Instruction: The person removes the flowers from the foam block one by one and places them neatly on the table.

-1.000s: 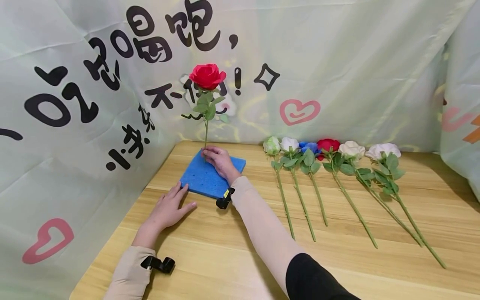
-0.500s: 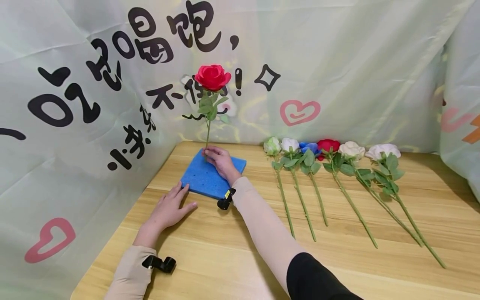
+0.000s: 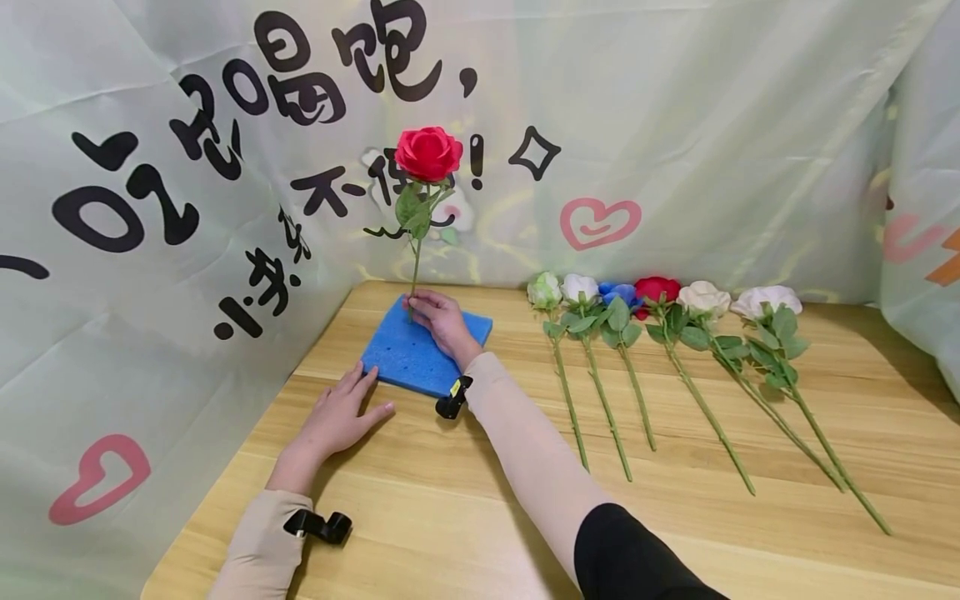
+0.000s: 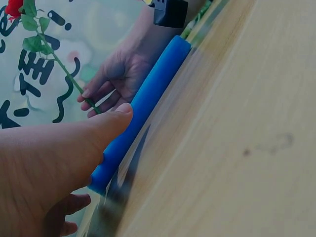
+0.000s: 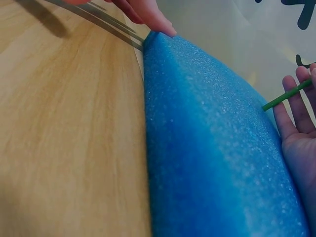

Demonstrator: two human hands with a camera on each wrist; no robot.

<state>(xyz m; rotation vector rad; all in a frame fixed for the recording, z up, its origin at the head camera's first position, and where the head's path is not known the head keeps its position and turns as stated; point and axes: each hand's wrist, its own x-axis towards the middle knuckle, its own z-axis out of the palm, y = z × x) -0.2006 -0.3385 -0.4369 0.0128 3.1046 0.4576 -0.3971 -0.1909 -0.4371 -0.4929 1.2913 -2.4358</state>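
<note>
In the head view my right hand [image 3: 444, 323] pinches the lower stem of a red artificial rose [image 3: 429, 154], which stands nearly upright with a slight lean to the right. The stem's lower end meets a blue foam pad [image 3: 393, 354] near its far left part; how deep it sits is hard to see. Several small holes mark the pad's top. My left hand [image 3: 335, 418] lies with fingers spread at the pad's near left corner, its fingertips touching the edge. The left wrist view shows the right fingers [image 4: 94, 101] around the green stem.
To the right, several artificial roses lie in a row on the wooden table [image 3: 420, 508]: a pale green one [image 3: 544, 291], a blue one [image 3: 619, 295], another red one [image 3: 657, 290], and white and cream ones. A printed cloth [image 3: 675, 125] hangs behind and on the left.
The red bloom has shifted slightly right and its leaves have turned, while my right hand keeps its pinch on the stem. My left hand and the foam pad stay where they were.
</note>
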